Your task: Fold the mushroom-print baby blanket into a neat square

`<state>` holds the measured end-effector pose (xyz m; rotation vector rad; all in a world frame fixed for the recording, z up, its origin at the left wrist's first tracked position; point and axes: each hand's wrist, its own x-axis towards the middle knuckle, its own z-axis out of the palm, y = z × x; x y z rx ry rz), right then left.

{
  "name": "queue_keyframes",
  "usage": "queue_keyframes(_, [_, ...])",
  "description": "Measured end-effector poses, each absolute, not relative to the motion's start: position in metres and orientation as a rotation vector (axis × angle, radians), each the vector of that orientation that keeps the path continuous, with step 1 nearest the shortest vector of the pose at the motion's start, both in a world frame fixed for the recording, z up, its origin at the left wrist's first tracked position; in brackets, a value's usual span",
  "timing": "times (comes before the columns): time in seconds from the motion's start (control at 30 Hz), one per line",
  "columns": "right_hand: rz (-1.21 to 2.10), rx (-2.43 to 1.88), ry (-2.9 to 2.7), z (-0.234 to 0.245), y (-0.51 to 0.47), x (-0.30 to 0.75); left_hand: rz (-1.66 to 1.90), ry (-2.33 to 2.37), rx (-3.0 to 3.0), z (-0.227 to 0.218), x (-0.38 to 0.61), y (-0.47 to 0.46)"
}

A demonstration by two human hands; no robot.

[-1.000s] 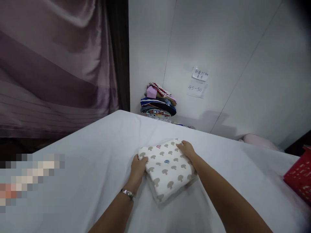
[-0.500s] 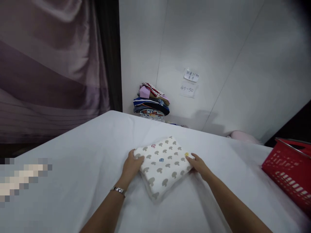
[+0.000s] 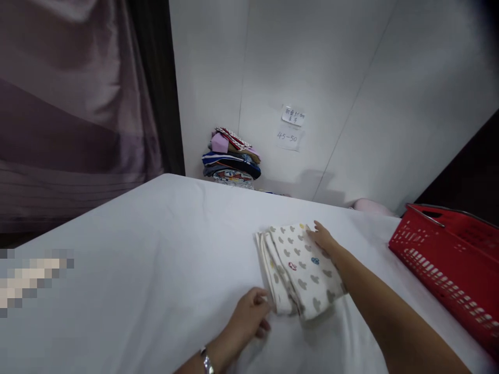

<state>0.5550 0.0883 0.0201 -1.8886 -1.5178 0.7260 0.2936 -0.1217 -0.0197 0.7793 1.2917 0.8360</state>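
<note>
A folded white cloth [image 3: 307, 270] with grey mushroom shapes and a few coloured ones lies on the white-covered table [image 3: 175, 249]. Its folded layers face left and are slightly fanned. At its far right corner, my right hand [image 3: 323, 239] holds the edge, thumb on top and some fingers hidden. My left hand [image 3: 251, 311], with a silver band at the wrist, is just off the near left corner. Its fingers are loosely bent and apart, with nothing visible in them.
A red plastic basket [image 3: 440, 254] with a metal handle stands at the right. Behind the table, folded clothes [image 3: 232, 158] are stacked against the white wall, beside handwritten paper notes [image 3: 290, 127]. A purple curtain [image 3: 70, 104] hangs at the left.
The cloth has been turned and shifted right, so its layered side now faces left. My left hand has let go and moved toward me. My right hand stays at the cloth. The view has swung right.
</note>
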Motion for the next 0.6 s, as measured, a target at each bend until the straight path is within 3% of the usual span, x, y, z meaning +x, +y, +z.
queue_keyframes(0.23, [0.538, -1.898, -1.785, 0.022, 0.015, 0.572, 0.984, 1.338, 1.04, 0.002, 0.267, -0.076])
queue_keyframes(0.6, [0.168, -1.205, -2.473, 0.008, -0.135, 0.533, 0.832, 1.516, 1.134, 0.019, 0.296, 0.006])
